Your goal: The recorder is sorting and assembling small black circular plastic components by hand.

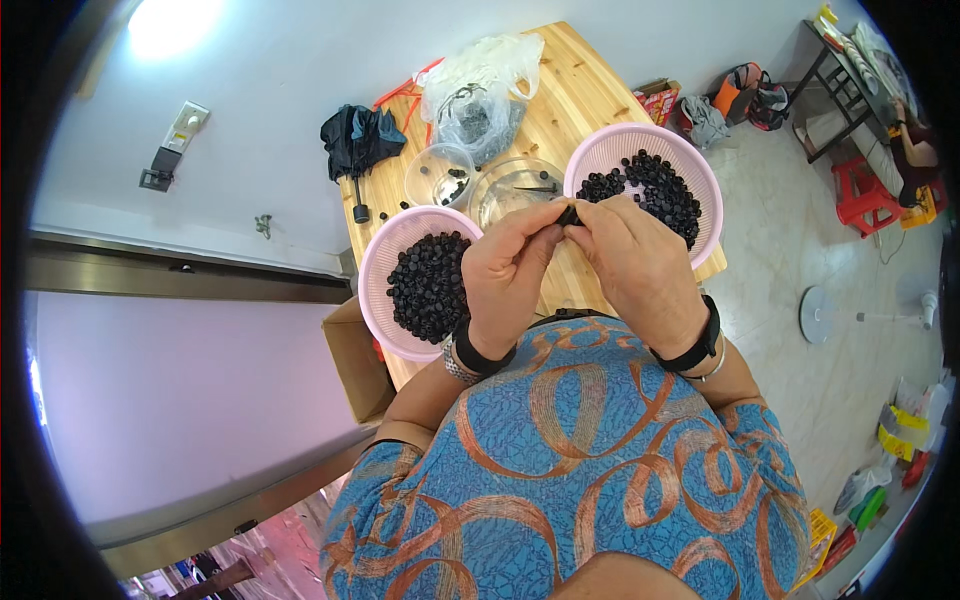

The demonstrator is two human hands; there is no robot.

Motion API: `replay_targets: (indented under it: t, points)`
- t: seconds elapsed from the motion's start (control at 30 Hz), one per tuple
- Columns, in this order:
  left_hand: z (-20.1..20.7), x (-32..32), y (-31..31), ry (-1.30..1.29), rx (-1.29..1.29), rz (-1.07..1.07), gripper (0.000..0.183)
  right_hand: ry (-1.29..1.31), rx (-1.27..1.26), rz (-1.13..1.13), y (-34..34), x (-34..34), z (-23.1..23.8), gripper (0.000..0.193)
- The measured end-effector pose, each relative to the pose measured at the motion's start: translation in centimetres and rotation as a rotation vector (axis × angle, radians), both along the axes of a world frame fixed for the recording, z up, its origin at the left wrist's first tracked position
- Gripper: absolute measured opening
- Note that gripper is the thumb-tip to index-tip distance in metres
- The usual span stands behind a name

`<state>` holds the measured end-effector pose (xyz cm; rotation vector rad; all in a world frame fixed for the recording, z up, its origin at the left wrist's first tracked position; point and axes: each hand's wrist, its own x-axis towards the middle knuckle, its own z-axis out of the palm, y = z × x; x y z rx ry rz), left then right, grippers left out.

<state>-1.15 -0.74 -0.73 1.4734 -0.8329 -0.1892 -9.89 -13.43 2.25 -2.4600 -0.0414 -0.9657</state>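
Note:
Between the fingertips of my left hand [512,272] and my right hand [640,258] is a small black round part [569,216], pinched from both sides above the table. Its exact kind is too small to make out. Left of my hands stands a pink basket [376,262] holding a heap of small black parts [428,285]. A second pink basket [708,180], on the right, holds more black parts [665,195] of similar look. Just beyond my fingers lies a clear round tray [490,195] with a thin dark tool [537,189] on it.
A clear tub [418,178] with a few black parts, a plastic bag [485,75] and a folded black umbrella [362,140] occupy the far side of the wooden table [580,75]. A cardboard box [352,365] sits at the left edge. Another person [915,150] is at far right, near red stools [862,195].

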Motion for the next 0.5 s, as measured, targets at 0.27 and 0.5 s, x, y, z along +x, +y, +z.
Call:
replay_targets:
  t: [0.27, 0.5]
  points:
    - [-0.3, -0.2, -0.3, 0.164, -0.039, -0.066, 0.024, 0.037, -0.014, -0.010, -0.1, 0.3, -0.1, 0.019]
    - [-0.4, -0.6, -0.2, 0.381, -0.173, -0.156, 0.027, -0.029, 0.253, 0.080, -1.4, 1.1, -1.3, 0.018]
